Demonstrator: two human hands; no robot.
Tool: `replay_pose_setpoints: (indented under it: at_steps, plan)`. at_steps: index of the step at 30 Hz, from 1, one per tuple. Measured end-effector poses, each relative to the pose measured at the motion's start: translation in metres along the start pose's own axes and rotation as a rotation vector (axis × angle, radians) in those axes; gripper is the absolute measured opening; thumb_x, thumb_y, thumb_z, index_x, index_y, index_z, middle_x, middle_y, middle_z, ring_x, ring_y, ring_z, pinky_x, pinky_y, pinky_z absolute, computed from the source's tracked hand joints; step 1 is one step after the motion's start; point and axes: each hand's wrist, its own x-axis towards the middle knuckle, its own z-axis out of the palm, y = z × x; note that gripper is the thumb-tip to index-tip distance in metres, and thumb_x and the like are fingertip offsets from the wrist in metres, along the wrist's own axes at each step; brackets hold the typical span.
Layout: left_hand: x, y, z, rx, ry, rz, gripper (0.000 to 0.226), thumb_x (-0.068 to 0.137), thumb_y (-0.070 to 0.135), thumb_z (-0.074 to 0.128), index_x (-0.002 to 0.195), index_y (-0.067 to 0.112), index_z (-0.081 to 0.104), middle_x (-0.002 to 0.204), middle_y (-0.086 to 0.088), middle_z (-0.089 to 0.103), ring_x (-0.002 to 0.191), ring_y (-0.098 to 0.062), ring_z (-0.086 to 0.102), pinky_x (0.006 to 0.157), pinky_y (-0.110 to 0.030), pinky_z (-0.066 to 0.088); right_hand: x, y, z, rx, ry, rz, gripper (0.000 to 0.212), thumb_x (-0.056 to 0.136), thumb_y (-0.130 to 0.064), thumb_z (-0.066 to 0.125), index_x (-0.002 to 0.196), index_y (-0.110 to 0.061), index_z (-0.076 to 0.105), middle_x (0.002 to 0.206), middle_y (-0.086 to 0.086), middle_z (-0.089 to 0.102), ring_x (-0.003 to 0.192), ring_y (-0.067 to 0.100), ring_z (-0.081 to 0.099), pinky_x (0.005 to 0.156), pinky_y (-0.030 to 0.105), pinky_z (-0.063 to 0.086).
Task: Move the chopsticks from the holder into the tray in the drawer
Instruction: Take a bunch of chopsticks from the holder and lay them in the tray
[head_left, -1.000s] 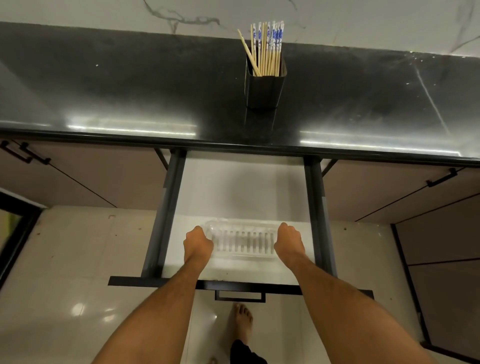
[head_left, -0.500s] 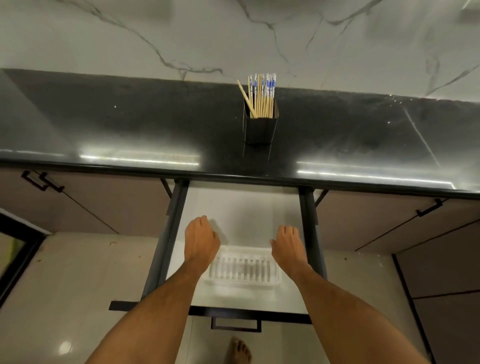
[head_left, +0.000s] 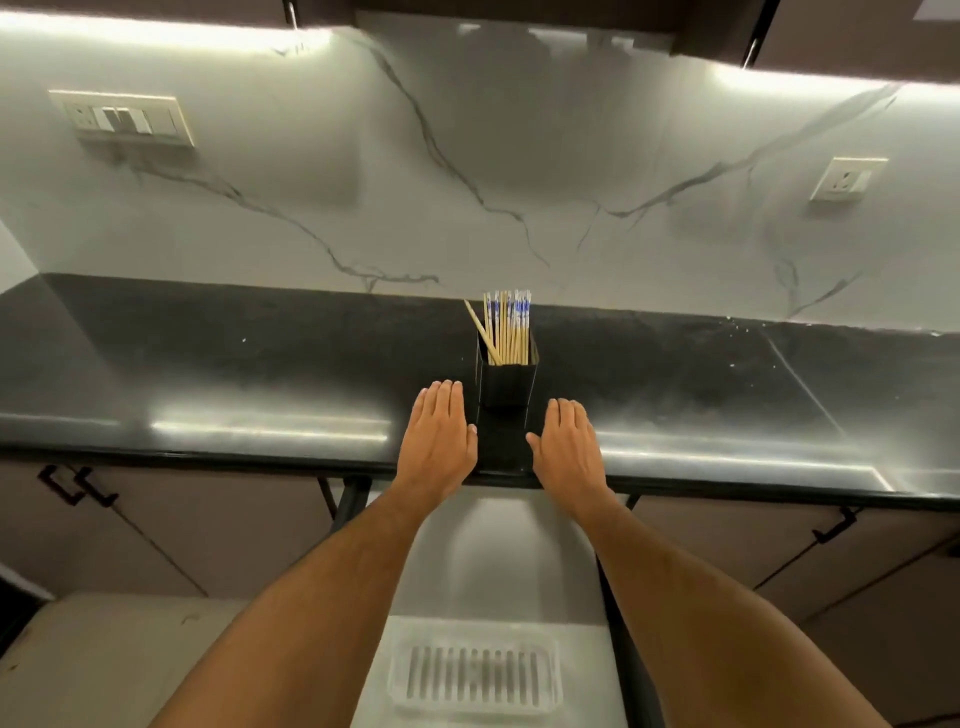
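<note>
Marble-veined backsplash under strip lighting, glossy black stone table (head_left: 260, 364) below. Upright in a square black metal holder (head_left: 506, 382) near the table's middle: a bundle of pale bamboo chopsticks (head_left: 506, 332) with blue-and-white patterned tops, one leaning left. Flanking the holder, left hand (head_left: 439, 441) and right hand (head_left: 569, 447), palms down, fingers (head_left: 441, 402) straight and together, holding nothing, close beside the holder but apparently not touching. Waiting below in the open white-lined drawer (head_left: 493, 561): a clear ribbed plastic tray (head_left: 475, 675), empty. Best approach, on present evidence: steady the holder with one hand, gather the bundle near its tops with the other, lift straight up to avoid tipping. Chopstick count hard to make out; lower ends hidden inside the holder; drawer front cut off by the frame edge.
</note>
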Motion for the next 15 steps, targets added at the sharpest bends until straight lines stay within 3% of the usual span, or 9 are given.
replay_pose_setpoints:
  at_steps: [7,15]
  plan:
    - [0.084,-0.011,-0.02,-0.002,0.083,0.049,0.063,0.099,0.035,0.048,0.152,0.004,0.034,0.154,-0.015,0.044,0.145,-0.028,0.038,0.124,-0.044,0.027,0.078,-0.019,-0.037,0.079,0.136,-0.005,0.048,0.097,-0.034,0.063,0.135,-0.007,0.048,0.13,0.008,0.057,0.118,0.021,0.054,0.103,0.033,0.049]
    - [0.145,-0.024,0.005,-0.074,0.064,0.066,0.055,0.098,0.028,0.049,0.146,0.003,0.039,0.149,-0.015,0.048,0.142,-0.028,0.042,0.124,-0.044,0.027,0.147,-0.036,-0.019,0.155,0.066,-0.018,0.03,0.099,-0.021,0.059,0.127,-0.01,0.053,0.123,0.008,0.058,0.105,0.017,0.053,0.088,0.027,0.054]
